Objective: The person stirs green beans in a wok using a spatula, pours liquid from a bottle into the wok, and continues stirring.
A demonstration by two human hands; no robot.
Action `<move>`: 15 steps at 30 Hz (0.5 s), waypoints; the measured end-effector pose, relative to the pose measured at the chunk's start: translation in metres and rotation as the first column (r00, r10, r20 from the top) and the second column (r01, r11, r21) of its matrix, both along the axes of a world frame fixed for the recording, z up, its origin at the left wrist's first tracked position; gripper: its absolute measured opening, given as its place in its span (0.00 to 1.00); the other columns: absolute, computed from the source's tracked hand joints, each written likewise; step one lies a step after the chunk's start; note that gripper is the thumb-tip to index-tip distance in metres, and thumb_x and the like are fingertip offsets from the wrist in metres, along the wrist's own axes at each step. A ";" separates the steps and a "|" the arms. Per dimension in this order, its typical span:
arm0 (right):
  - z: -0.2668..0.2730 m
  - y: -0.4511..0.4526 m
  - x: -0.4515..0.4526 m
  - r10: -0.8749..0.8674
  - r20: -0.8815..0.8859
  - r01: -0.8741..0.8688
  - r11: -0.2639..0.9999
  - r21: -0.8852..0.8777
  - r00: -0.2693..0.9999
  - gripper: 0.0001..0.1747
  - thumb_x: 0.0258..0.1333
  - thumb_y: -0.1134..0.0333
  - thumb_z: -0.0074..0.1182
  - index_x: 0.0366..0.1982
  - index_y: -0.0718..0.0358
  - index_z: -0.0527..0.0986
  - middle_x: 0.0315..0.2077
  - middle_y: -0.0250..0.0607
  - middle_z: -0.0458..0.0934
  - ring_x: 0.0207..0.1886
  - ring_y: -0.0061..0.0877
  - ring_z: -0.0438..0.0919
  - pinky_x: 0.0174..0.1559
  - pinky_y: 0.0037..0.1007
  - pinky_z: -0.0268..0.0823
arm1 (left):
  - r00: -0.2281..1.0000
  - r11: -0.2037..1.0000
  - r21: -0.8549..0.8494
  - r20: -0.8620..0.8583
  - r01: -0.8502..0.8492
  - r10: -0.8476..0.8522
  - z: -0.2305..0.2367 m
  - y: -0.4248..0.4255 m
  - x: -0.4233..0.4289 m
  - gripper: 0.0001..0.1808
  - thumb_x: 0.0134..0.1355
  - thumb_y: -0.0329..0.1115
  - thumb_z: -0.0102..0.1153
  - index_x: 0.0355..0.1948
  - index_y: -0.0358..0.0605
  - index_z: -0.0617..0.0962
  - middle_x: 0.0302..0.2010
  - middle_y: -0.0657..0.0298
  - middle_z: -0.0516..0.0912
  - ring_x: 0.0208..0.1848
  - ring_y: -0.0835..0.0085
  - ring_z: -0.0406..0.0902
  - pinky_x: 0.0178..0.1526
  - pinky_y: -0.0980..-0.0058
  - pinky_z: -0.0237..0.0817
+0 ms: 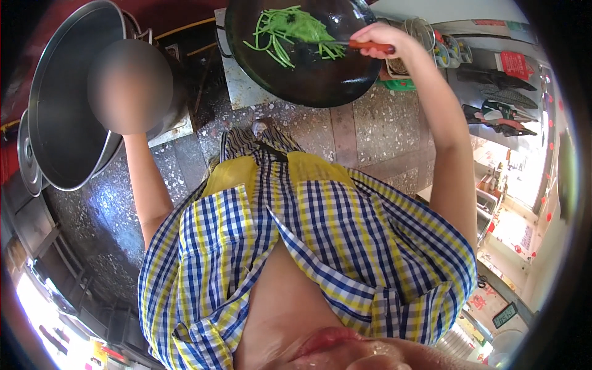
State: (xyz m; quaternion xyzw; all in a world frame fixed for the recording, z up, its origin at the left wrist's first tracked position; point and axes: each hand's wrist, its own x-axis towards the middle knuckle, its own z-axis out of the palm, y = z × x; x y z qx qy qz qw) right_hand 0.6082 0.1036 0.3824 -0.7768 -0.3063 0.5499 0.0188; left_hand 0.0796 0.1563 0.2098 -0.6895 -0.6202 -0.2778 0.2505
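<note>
My right hand [377,40] is closed on the reddish-brown handle [370,46] of a metal cooking utensil. Its metal end reaches into long green vegetable stalks [296,27] in a large dark wok [319,83]. The stalks lie in a loose heap, partly spread to the left. A round blur covers my left hand [130,88], at the right side of a big, deep metal pot [60,111]; its fingers and anything in them cannot be made out.
A metal lid [30,155] stands behind the pot's left side. Small containers [451,50] and a green basket or tray [398,85] are right of the wok. Dark cloths or gloves [499,118] lie farther right. Speckled floor [384,120] shows below.
</note>
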 end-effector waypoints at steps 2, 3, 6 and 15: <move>0.024 -0.010 0.003 -0.012 0.046 0.007 0.994 0.110 0.999 0.19 0.60 0.68 0.47 0.54 0.59 0.70 0.23 0.40 0.74 0.12 0.12 0.65 0.10 0.16 0.56 | 1.000 1.000 0.019 -0.002 -0.002 0.002 0.001 -0.005 0.000 0.15 0.55 0.39 0.56 0.40 0.42 0.80 0.41 0.58 0.82 0.44 0.61 0.78 0.44 0.66 0.71; 0.032 -0.019 0.007 -0.004 0.061 -0.004 0.990 0.144 0.998 0.19 0.60 0.67 0.47 0.54 0.59 0.70 0.22 0.39 0.74 0.12 0.12 0.65 0.10 0.16 0.56 | 1.000 1.000 -0.012 0.022 0.005 -0.005 0.007 -0.009 0.005 0.15 0.55 0.40 0.56 0.40 0.42 0.80 0.41 0.58 0.82 0.44 0.61 0.78 0.44 0.66 0.71; 0.044 -0.050 -0.004 0.096 0.101 -0.089 0.994 -0.070 0.990 0.20 0.60 0.67 0.48 0.54 0.58 0.71 0.20 0.35 0.75 0.12 0.13 0.66 0.11 0.16 0.56 | 0.998 0.998 -0.052 0.056 0.032 -0.029 0.033 -0.013 0.014 0.16 0.55 0.40 0.56 0.40 0.42 0.80 0.41 0.57 0.82 0.44 0.60 0.77 0.44 0.66 0.71; -0.084 -0.032 -0.047 -0.115 0.022 0.107 0.969 0.222 0.993 0.13 0.61 0.65 0.47 0.45 0.63 0.73 0.21 0.39 0.74 0.11 0.17 0.65 0.10 0.21 0.55 | 0.999 0.997 -0.070 -0.026 0.028 -0.029 0.022 -0.013 0.010 0.17 0.55 0.41 0.55 0.41 0.41 0.79 0.42 0.57 0.81 0.45 0.60 0.77 0.44 0.66 0.71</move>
